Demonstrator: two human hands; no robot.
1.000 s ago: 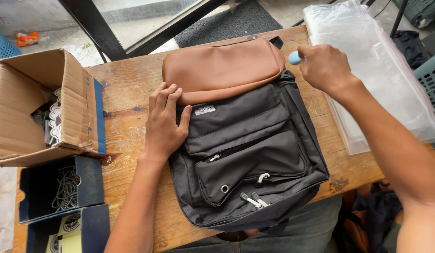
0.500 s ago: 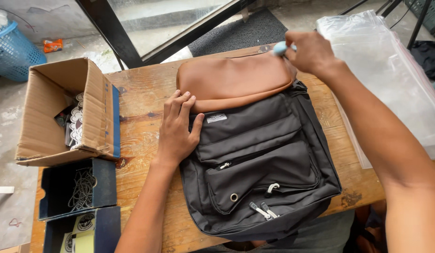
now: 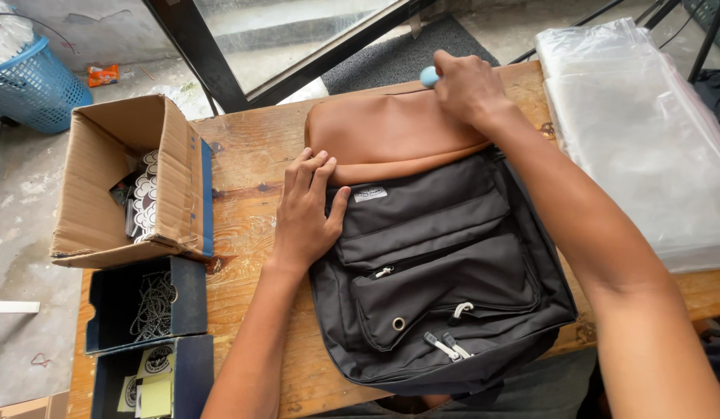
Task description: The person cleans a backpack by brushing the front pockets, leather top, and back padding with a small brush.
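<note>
A black backpack (image 3: 441, 287) with a tan leather-look top panel (image 3: 387, 136) lies flat in the middle of the frame on a wooden table (image 3: 244, 209), its lower edge reaching the table's near edge at the bottom of the picture. A small white rectangular label (image 3: 370, 194) sits on the black fabric just under the tan panel. The left hand (image 3: 306, 213) rests open and flat, fingers spread, on the bag's left side where tan meets black. The right hand (image 3: 469, 89) is closed around a small light-blue object (image 3: 429, 75) at the upper edge of the tan panel, near the table's far edge.

At the left of the frame an open brown cardboard box (image 3: 104, 186) holds round white pieces. Below it, at lower left, two dark blue open trays (image 3: 147, 306) sit one under the other: the upper holds tangled chain, the lower round stickers and a yellow slip. A stack of clear plastic bags (image 3: 639, 132) fills the upper right, overhanging the table's right edge. A blue basket (image 3: 34, 81) stands on the floor at upper left.

Bare wood shows between the box and the bag.
</note>
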